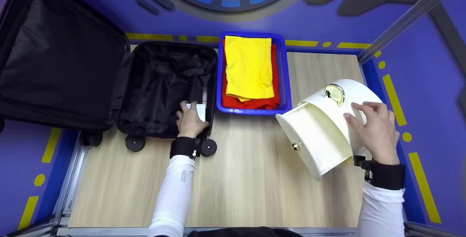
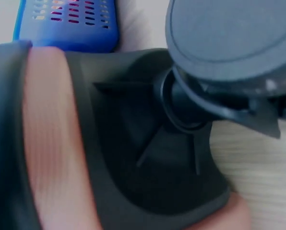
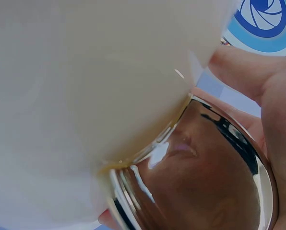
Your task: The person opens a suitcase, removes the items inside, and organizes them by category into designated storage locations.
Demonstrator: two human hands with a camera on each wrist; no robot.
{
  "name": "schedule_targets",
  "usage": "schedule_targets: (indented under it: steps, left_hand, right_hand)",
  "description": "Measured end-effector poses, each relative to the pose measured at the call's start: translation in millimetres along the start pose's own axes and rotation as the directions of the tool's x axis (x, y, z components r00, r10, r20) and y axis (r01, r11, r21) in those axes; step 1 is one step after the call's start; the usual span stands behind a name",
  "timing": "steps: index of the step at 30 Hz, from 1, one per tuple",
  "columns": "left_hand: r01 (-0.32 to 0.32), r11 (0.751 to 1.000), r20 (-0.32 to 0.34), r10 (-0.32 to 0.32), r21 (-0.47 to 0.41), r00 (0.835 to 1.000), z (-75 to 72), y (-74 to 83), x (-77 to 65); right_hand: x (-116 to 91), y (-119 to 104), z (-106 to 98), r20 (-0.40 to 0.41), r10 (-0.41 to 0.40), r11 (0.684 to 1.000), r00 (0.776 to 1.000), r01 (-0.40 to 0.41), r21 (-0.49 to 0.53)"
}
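My left hand [image 1: 190, 121] reaches into the open black suitcase [image 1: 160, 95] and grips a small white box [image 1: 201, 111] by its edges, down in the lower right corner. Beside that box lies a slim pinkish tube [image 1: 205, 95]. On the right, my right hand [image 1: 378, 127] holds a white rounded storage case [image 1: 358, 93] that sits tilted, with its drawer [image 1: 309, 149] pulled out. The drawer front bears a gold knob [image 1: 295, 146], and a round gold-rimmed piece [image 1: 335, 94] is on top. A shiny gold part [image 3: 205, 177] lies close to my right palm in the right wrist view.
A blue basket [image 1: 286, 84] with a folded yellow cloth [image 1: 249, 66] over red cloth [image 1: 233, 102] stands right of the suitcase. The suitcase lid [image 1: 65, 55] leans open at left. Suitcase wheels [image 1: 208, 147] stick out toward me. Blue walls [image 1: 429, 95] enclose the table.
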State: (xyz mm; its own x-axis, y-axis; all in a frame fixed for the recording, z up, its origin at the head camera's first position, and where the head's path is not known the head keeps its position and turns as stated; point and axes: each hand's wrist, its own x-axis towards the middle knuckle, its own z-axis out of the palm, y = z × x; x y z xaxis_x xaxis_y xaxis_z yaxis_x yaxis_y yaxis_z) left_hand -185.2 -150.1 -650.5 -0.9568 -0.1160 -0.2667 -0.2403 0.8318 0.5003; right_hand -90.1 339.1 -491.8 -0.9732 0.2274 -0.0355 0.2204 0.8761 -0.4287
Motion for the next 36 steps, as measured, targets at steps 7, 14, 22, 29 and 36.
schedule_targets:
  steps: [7, 14, 22, 29, 36]
  left_hand:
    - [-0.022, 0.997, -0.118, 0.013, -0.075, 0.993, -17.0, 10.0, -9.9]
    - [-0.203, 0.955, -0.213, 0.157, -0.217, 0.964, -38.2, 53.0, -30.0]
    - [-0.478, 0.794, -0.237, 0.417, -0.375, 0.878, -38.6, 114.5, -60.1]
    - [-0.635, 0.65, -0.145, 0.642, -0.418, 0.753, -25.4, 168.2, -88.4]
    - [-0.774, 0.595, -0.046, 0.786, -0.217, 0.617, -6.0, 216.4, -107.6]
  right_hand:
    - [-1, -1, 1, -0.011, -0.011, 1.0, 1.0, 0.011, 0.002]
    - [-1, 0, 0, -0.004, -0.005, 1.0, 1.0, 0.005, 0.005]
    - [-1, -1, 0, -0.004, 0.0, 1.0, 1.0, 0.0, 0.006]
    - [0, -2, 1, -0.011, -0.002, 1.0, 1.0, 0.002, 0.003]
    - [-1, -1, 1, -0.014, -0.005, 1.0, 1.0, 0.005, 0.004]
